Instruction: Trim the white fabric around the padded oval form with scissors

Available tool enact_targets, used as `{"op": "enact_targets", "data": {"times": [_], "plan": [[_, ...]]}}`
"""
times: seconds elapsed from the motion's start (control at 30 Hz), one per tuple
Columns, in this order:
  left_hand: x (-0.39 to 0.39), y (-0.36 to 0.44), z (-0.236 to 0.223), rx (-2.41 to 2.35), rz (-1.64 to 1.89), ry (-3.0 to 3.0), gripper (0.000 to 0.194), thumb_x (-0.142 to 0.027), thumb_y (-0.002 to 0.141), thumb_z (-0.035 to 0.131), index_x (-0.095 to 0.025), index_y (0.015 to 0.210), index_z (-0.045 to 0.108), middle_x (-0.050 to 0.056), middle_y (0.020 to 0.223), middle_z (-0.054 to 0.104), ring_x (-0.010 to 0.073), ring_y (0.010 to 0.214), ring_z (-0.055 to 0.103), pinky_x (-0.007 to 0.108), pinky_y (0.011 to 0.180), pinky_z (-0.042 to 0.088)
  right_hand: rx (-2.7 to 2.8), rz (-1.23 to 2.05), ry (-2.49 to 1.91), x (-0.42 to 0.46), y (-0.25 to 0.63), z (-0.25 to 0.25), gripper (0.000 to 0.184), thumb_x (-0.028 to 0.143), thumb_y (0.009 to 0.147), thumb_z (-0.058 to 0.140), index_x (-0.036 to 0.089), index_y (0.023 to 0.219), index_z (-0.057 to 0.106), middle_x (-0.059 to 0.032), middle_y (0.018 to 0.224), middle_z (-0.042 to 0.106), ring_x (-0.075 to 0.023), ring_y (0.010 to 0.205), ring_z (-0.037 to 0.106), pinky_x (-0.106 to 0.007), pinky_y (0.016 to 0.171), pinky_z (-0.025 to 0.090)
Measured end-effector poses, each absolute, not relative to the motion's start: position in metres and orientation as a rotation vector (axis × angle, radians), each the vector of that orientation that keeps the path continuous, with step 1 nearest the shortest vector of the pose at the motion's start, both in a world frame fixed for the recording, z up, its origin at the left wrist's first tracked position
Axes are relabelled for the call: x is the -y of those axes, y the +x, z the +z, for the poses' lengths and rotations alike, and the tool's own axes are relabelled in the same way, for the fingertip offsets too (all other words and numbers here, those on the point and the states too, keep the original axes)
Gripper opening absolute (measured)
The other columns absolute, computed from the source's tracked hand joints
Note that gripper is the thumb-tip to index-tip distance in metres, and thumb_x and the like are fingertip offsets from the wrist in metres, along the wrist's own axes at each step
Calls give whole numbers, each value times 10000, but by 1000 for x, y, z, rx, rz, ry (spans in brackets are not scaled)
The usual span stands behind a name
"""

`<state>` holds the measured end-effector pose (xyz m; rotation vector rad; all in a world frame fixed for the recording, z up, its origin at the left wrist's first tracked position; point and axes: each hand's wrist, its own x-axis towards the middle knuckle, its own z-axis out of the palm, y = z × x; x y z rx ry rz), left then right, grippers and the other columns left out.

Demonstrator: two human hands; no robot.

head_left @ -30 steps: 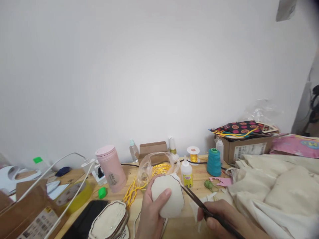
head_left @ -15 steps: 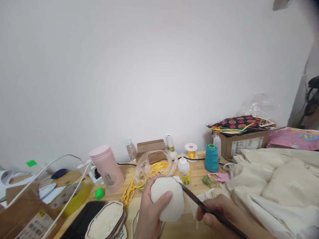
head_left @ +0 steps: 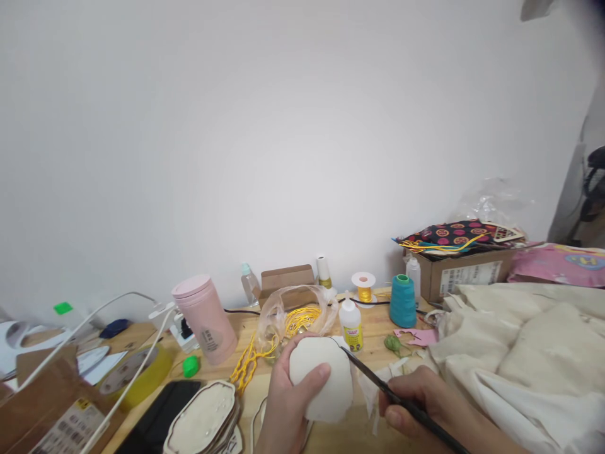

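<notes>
My left hand point(head_left: 295, 394) is closed on a white, flat piece point(head_left: 324, 384) with a rounded, wavy outline. The thumb presses its face and the fingers go behind it. A slender black tool point(head_left: 380, 383), tapering to a fine tip, is gripped in my right hand point(head_left: 416, 400); its kind is not clear. The tip meets the upper right edge of the white piece. Just behind the piece stands a white glue bottle point(head_left: 351, 328) with a yellow label. Left of my left hand lies a stack of cream scalloped pieces point(head_left: 203, 416) with dark edges.
A pink tumbler point(head_left: 205, 318), yellow tape roll point(head_left: 137, 378) and black phone point(head_left: 158, 419) are at left. Yellow cords point(head_left: 302, 320) fill a clear bag. A teal thread cone point(head_left: 403, 302) stands near a cardboard box point(head_left: 435, 274). Cream fabric point(head_left: 534, 340) covers the right side.
The tool's tip has slid slightly down along the right edge of the white piece. Both hands keep their grips; the whole view has shifted a little.
</notes>
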<state>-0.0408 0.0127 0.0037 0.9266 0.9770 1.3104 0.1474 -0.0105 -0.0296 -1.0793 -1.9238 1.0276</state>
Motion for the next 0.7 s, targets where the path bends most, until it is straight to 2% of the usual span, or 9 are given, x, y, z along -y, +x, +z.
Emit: {"op": "enact_targets", "data": {"times": [0.53,0.6,0.7], "plan": [[-14,-45,2,-960,1252,937,513,-280,493,719,-182,939,486,22,668,636,179,548,570,269,453,456,2041,904,-1146,10,152,-22,316,422,766,476,150,629,560,51,512,379,-89,485,332,-187,440,238],[-14,-45,2,-957,1259,944,522,-282,496,718,-178,949,479,25,675,636,181,556,569,279,463,461,2014,953,-1148,10,151,-23,326,444,759,468,149,648,552,47,526,381,-94,495,334,-192,437,237],[-14,-45,2,-949,1272,938,542,-281,501,718,-184,970,465,20,680,636,179,567,567,284,477,465,1957,1059,-1112,15,149,-19,455,568,737,407,139,693,549,41,533,363,-101,488,317,-202,418,222]]}}
